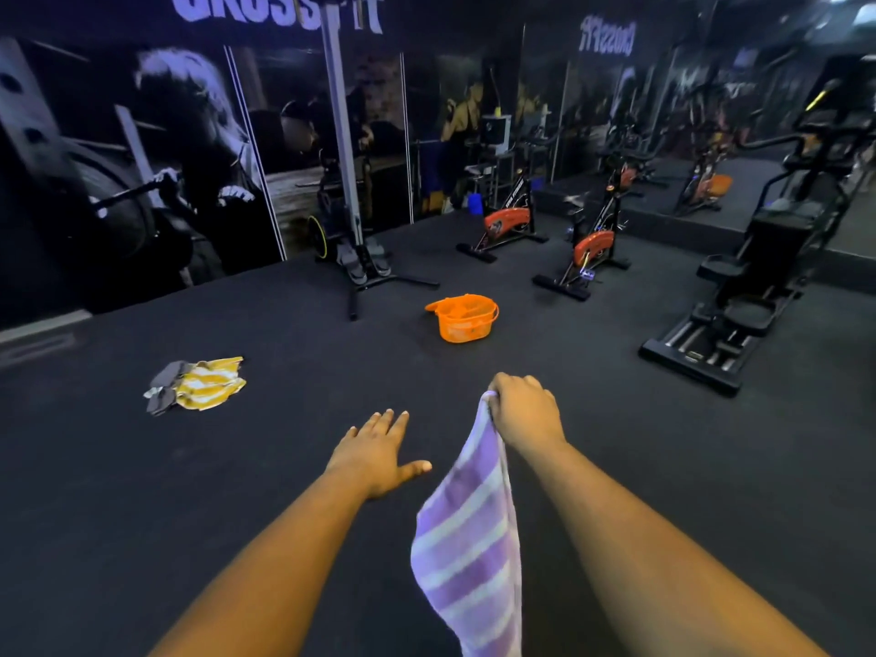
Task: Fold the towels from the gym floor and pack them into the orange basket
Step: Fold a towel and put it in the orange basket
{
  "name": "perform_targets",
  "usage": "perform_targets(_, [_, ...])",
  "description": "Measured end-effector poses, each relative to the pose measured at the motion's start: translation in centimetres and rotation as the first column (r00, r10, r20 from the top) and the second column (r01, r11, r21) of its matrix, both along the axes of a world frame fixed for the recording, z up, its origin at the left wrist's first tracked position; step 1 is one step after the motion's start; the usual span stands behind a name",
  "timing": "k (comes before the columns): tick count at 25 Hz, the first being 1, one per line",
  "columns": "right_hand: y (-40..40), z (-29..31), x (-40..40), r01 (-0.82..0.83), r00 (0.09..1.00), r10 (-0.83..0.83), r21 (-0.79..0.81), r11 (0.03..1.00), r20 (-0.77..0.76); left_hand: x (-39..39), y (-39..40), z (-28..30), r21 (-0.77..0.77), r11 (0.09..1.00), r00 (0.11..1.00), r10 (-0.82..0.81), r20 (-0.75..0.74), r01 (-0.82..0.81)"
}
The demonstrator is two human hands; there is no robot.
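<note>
My right hand [524, 412] grips one corner of a purple-and-white striped towel [467, 542], which hangs down between my forearms. To its left, my left hand [377, 455] is held out flat with straight fingers and holds nothing. The orange basket [467, 320] stands on the dark floor ahead of both hands, its lid hanging open at its left side. On the floor to the left lies a crumpled yellow-and-white striped towel [211, 384], with a grey towel [166, 386] bunched against its left side.
Two orange exercise bikes [505, 225] [590, 251] stand beyond the basket. A tall rowing-type machine [353, 239] is at the back centre by the mural wall. A black elliptical trainer [753, 286] fills the right side. Dark floor mat [284, 334] lies all around.
</note>
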State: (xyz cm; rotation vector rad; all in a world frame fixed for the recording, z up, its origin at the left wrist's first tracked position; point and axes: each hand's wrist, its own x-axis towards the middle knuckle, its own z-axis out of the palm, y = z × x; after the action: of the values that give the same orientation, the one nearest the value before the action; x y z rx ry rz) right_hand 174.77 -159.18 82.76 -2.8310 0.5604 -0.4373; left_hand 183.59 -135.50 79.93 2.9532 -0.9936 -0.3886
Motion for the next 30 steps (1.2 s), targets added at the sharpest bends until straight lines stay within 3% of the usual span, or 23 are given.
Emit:
perform_targets(19, [-35.8,1.7,44.7,0.178,0.982,-0.181,0.055,0.982,0.052,48.9,-37.3,0.9,-0.025,0.986,0.986,-0.166,-0.012,0.165])
perform_targets(30, [-59.0,0.0,69.3,-0.014,0.996,0.002,0.138,0.990,0.086,70.5,-59.2,0.2,-0.034,0.999,1.000,-0.023,-0.019,0.023])
